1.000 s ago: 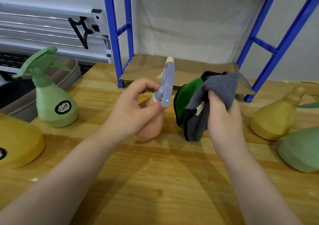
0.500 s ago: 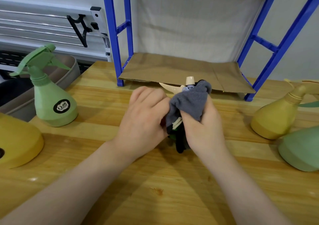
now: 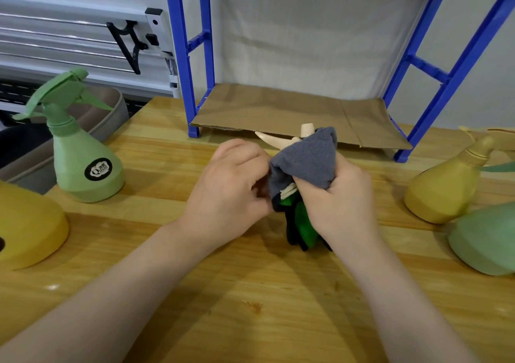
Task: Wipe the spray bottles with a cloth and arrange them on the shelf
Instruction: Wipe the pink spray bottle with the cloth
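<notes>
Grey cloth (image 3: 305,159) bunched in my right hand (image 3: 338,195) covers the bottle (image 3: 289,138) held above the desk (image 3: 250,307), my left hand (image 3: 231,192) curled on its hidden body; rotate it steadily, wiping nozzle and trigger before shelving.

Bright even light, soft shadows, wide-angle bending
</notes>
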Demonstrator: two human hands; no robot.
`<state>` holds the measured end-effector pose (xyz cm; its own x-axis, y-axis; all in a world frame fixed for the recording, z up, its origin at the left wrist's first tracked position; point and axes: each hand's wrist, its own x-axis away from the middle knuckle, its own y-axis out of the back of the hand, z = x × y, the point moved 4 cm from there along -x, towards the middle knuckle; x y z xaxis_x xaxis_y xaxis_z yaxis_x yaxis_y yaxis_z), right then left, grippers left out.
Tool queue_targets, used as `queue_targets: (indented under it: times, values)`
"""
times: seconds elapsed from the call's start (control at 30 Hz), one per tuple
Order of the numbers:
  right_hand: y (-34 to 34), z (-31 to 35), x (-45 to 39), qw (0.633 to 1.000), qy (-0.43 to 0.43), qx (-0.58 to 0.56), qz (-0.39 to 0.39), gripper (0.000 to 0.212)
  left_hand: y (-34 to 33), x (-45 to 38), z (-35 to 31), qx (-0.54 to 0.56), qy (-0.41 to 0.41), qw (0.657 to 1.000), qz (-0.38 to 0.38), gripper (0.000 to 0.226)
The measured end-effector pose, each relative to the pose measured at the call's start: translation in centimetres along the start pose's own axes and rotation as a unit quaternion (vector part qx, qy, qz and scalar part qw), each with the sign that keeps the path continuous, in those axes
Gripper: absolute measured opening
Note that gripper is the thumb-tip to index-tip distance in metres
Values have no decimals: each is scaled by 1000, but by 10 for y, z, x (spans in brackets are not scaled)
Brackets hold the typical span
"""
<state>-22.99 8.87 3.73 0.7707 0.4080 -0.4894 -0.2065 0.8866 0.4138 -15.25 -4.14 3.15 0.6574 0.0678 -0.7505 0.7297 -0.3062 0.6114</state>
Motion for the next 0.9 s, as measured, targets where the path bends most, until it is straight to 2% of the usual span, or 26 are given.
queue_targets:
  times: [0.07, 0.17, 0.23, 0.37, 0.47, 0.53, 0.63, 0.7, 0.77, 0.9]
  values:
    - [-2, 0, 0, 999, 2, -21, 28, 19, 2, -1, 3, 14, 19, 1000, 0, 13]
    - [-10, -1, -1, 989, -20, -67, 128, 27, 9, -3, 11, 37, 41, 998, -6, 22]
    - [-12, -3, 0, 983, -28, -65, 169, 27, 12, -4, 17, 52, 53, 997, -9, 20]
    - [-7, -2, -1, 991, -14, -23, 131, 17, 11, -4, 20, 86, 61, 994, -15, 21]
    - [-6, 3, 0, 993, 22, 44, 106, 26, 11, -4, 20, 117, 78, 990, -21, 18]
    - [-5, 6, 0, 991, 43, 89, 92, 24, 11, -4, 20, 123, 77, 989, -20, 18]
    - [-1, 6, 1, 991, 35, 108, 70, 27, 8, -3, 17, 104, 59, 993, -1, 24]
    - [0, 4, 0, 994, 10, 80, 77, 26, 8, -4, 16, 107, 59, 992, 4, 21]
    - [-3, 2, -1, 993, -16, 13, 117, 19, 12, -4, 18, 120, 76, 990, -14, 21]
    - [-12, -1, 0, 972, -59, -98, 206, 18, 20, -6, 25, 104, 97, 989, -30, 28]
